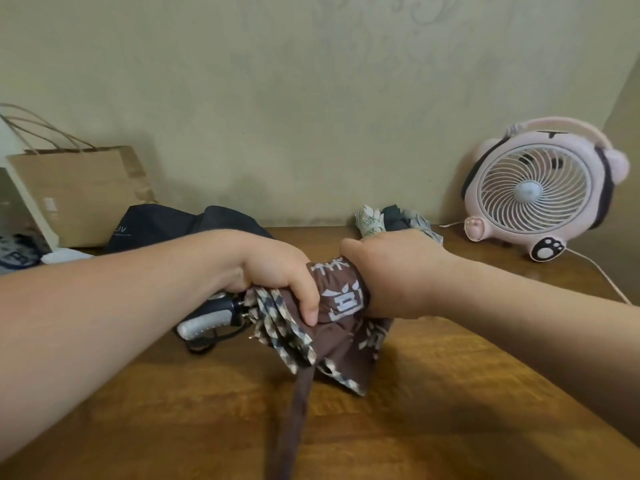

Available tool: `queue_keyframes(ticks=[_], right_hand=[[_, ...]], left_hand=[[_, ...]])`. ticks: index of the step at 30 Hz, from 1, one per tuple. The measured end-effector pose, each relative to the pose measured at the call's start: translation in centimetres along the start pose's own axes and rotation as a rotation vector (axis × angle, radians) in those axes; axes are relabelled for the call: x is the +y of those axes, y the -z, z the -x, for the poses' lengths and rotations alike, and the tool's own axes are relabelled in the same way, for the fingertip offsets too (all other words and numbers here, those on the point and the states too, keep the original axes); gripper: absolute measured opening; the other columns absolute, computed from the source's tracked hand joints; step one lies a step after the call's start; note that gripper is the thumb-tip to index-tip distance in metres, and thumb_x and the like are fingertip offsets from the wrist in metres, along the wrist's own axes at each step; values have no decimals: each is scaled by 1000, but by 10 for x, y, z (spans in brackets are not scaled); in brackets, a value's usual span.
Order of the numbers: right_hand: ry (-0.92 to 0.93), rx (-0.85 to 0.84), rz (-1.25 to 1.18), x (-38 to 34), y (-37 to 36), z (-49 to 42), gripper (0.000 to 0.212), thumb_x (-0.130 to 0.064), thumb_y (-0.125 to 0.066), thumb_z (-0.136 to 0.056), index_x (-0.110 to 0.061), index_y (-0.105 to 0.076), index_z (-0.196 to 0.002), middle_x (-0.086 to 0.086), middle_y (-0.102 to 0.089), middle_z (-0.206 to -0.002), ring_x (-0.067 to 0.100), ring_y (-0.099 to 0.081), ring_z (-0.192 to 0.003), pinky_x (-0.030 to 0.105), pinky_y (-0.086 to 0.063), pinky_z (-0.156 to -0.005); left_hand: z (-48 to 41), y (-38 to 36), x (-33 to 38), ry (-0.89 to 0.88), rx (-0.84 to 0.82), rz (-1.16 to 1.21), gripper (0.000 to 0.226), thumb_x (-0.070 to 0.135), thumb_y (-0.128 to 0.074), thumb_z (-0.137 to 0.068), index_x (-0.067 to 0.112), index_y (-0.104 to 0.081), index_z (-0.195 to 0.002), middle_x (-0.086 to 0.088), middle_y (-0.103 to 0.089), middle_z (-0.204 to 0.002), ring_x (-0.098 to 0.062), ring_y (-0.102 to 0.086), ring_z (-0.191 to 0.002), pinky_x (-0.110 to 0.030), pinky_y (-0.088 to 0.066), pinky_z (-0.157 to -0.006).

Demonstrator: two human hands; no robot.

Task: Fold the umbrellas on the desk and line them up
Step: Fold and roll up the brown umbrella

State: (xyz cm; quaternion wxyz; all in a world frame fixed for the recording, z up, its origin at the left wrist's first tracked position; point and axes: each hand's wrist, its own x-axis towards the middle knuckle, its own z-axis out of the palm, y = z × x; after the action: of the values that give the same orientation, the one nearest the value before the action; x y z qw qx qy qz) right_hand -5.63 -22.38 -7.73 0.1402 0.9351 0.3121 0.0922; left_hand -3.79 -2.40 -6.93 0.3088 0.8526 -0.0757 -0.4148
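Note:
Both hands grip a brown umbrella with white characters and a checked edge, held just above the wooden desk. My left hand wraps the canopy near its grey-and-black handle. My right hand clasps the canopy's far part. Loose fabric and a brown strap hang down toward me. A dark umbrella lies loose at the back left. A white patterned folded umbrella lies at the back, behind my right hand.
A pink desk fan stands at the back right, its white cord trailing along the desk. A brown paper bag leans on the wall at the back left, beside a white box.

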Motion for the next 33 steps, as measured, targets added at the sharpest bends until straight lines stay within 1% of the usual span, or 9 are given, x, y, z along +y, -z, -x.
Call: queue_keyframes(ticks=[3,6,9,16,19,25,29,31,33], right_hand=[[-9,-173,-138,2,-4,-6,31,-38,-71,-78,-22,-50,-95,-3,-60,-82,21,-58,-71,36,-48,-58],[-9,-361,-373,16,-11,-15,32,-34,-80,-66,-15,-68,-89,5,-72,-84,26,-69,-78,46,-61,-71],[-17,-446,-515,26,-14,-20,35,-30,-86,-65,-15,-72,-93,2,-75,-89,21,-71,-83,47,-61,-80],[-8,-175,-211,3,1,-13,59,-55,-86,-65,-30,-53,-107,-12,-59,-89,16,-58,-81,34,-49,-69],[24,-35,-82,-2,4,-6,55,-59,-77,-71,-32,-40,-102,-12,-53,-81,16,-52,-72,35,-42,-61],[74,16,-3,-7,13,-2,26,-46,-62,-80,-31,-47,-95,-8,-53,-75,19,-56,-70,33,-43,-60],[68,-162,-35,-5,22,2,28,-45,-72,-71,-27,-57,-87,-4,-62,-75,18,-61,-66,32,-53,-57],[69,-206,-19,-4,21,3,29,-45,-73,-69,-26,-60,-85,-3,-64,-73,18,-63,-64,35,-57,-57],[65,-240,-23,-3,20,4,29,-46,-74,-69,-25,-62,-85,-3,-64,-73,18,-63,-64,37,-59,-59]], left_hand=[[0,-1,6,-20,-32,-155,41,22,-88,-75,11,-74,-112,-10,-78,-110,-33,-73,-107,-48,-55,-102],[-1,-21,16,-152,317,-634,55,62,-86,-68,27,-65,-105,11,-71,-100,-13,-69,-92,-35,-57,-87],[-4,-37,22,-160,567,-921,64,75,-78,-65,23,-63,-100,7,-68,-92,-19,-65,-82,-40,-59,-74],[-2,-3,13,30,7,-56,38,32,-83,-81,9,-78,-110,-11,-78,-108,-30,-75,-102,-43,-57,-99],[-5,4,-11,-1,-204,167,66,28,-91,-69,-1,-69,-125,-21,-69,-126,-41,-63,-122,-50,-46,-112],[-14,-2,-34,-212,-335,495,62,44,-97,-59,7,-79,-105,-12,-76,-108,-25,-73,-98,-43,-50,-105],[6,-3,-32,-353,-190,439,82,61,-97,-45,18,-80,-113,-12,-75,-119,-28,-72,-109,-41,-57,-99],[20,-1,-30,-462,-140,115,89,43,-95,-63,20,-58,-141,-11,-61,-142,-31,-60,-130,-49,-48,-110],[29,-6,-27,-452,-39,-127,83,22,-90,-76,27,-47,-146,0,-62,-141,-23,-62,-128,-46,-51,-107]])
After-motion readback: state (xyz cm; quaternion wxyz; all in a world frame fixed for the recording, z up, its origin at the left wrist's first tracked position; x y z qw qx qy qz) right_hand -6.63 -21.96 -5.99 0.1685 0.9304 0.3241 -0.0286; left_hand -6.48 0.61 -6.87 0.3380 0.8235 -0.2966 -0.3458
